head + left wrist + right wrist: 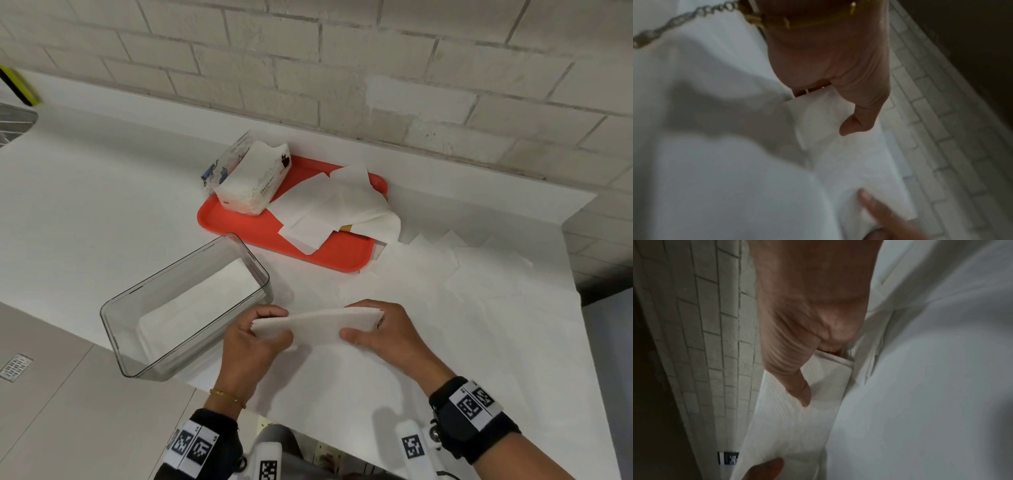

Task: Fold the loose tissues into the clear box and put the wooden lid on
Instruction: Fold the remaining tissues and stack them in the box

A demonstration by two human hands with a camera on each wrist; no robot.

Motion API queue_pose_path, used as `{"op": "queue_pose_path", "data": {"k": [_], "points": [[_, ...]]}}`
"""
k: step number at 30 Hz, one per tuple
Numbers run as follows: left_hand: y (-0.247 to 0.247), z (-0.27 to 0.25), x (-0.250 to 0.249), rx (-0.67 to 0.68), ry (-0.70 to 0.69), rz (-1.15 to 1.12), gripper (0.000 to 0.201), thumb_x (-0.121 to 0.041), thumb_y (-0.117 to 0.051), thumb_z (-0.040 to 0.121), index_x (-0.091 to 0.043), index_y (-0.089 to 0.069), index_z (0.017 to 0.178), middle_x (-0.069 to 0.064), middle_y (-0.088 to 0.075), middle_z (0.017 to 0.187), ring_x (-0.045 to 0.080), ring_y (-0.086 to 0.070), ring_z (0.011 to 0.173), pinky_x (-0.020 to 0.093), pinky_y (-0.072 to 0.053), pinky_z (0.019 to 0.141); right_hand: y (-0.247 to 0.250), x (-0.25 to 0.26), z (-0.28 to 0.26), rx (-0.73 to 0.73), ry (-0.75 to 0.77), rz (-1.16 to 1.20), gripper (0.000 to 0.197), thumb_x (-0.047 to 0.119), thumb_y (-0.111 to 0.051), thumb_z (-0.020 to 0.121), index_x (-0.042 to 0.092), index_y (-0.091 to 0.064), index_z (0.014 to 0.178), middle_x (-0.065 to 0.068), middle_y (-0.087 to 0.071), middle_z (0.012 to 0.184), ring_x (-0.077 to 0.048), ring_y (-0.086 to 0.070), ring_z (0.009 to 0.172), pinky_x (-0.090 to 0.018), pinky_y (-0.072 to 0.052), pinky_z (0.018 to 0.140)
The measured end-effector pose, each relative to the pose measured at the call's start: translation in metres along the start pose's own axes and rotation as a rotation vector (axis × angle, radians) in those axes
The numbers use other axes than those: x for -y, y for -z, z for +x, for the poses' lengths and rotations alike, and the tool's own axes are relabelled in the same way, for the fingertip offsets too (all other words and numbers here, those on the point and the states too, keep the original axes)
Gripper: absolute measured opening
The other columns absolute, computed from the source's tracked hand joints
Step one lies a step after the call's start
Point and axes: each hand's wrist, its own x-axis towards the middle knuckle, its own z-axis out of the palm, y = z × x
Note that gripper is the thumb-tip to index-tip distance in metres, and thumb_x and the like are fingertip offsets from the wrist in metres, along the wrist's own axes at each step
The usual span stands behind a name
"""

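We see bare forearms running into black wrist straps at the bottom of the head view. On the left hand [251, 346] side, a thin gold bracelet [227, 398] circles the wrist, and below it the black strap [205, 442] carries a white band printed with two black-and-white square markers. The right hand [390, 334] side wears a bulkier black strap [474, 423] with a similar white band and two square markers. White cylindrical mounts [412, 445], each bearing another square marker, stick out near the lower edge by both wrists. In the left wrist view, the bracelet shows gold links and a silvery chain [680, 19] at the upper left.
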Motion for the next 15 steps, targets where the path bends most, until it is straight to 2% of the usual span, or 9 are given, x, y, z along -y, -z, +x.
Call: {"op": "queue_pose_path", "data": {"k": [2, 4, 7, 12, 15], "points": [[-0.003, -0.001, 0.0, 0.015, 0.032, 0.038, 0.033, 0.004, -0.086, 0.064, -0.024, -0.08, 0.08, -0.003, -0.079, 0.085, 0.007, -0.069, 0.073, 0.022, -0.057, 0.064, -0.003, 0.0, 0.0, -0.001, -0.014, -0.031, 0.022, 0.016, -0.091, 0.08, 0.026, -0.081, 0.096, -0.004, -0.079, 0.093, -0.012, -0.069, 0.073, -0.022, -0.054, 0.065], [-0.009, 0.0, -0.005, 0.022, 0.045, 0.024, 0.032, 0.011, -0.086, 0.066, -0.019, -0.08, 0.074, -0.002, -0.078, 0.082, 0.007, -0.069, 0.07, 0.019, -0.055, 0.061, -0.006, 0.001, 0.0, 0.0, -0.005, -0.061, 0.017, 0.019, -0.09, 0.081, 0.029, -0.082, 0.091, -0.002, -0.079, 0.093, -0.008, -0.065, 0.071, -0.019, -0.049, 0.064], [-0.007, 0.003, -0.011, 0.001, 0.011, -0.027, 0.039, 0.02, -0.081, 0.07, -0.018, -0.08, 0.076, 0.002, -0.077, 0.081, 0.009, -0.069, 0.069, 0.021, -0.056, 0.061, 0.001, 0.01, -0.001, 0.039, 0.016, 0.005, 0.018, 0.016, -0.091, 0.08, 0.027, -0.083, 0.092, 0.001, -0.079, 0.095, -0.008, -0.068, 0.076, -0.023, -0.051, 0.066], [-0.005, 0.001, -0.006, 0.043, 0.03, 0.075, 0.047, 0.014, -0.087, 0.066, -0.029, -0.078, 0.082, -0.004, -0.078, 0.09, 0.007, -0.069, 0.076, 0.025, -0.057, 0.067, 0.002, 0.01, 0.002, 0.065, -0.023, -0.051, 0.032, 0.014, -0.096, 0.071, 0.027, -0.08, 0.096, 0.002, -0.079, 0.097, -0.01, -0.073, 0.083, -0.023, -0.058, 0.068], [-0.013, 0.002, -0.006, 0.064, 0.036, 0.066, 0.038, 0.012, -0.087, 0.066, -0.023, -0.078, 0.078, -0.003, -0.077, 0.085, 0.008, -0.068, 0.073, 0.023, -0.055, 0.065, -0.002, 0.006, 0.007, 0.019, -0.052, -0.064, 0.034, 0.015, -0.097, 0.068, 0.026, -0.079, 0.094, 0.001, -0.079, 0.092, -0.01, -0.074, 0.081, -0.024, -0.059, 0.068]]}}
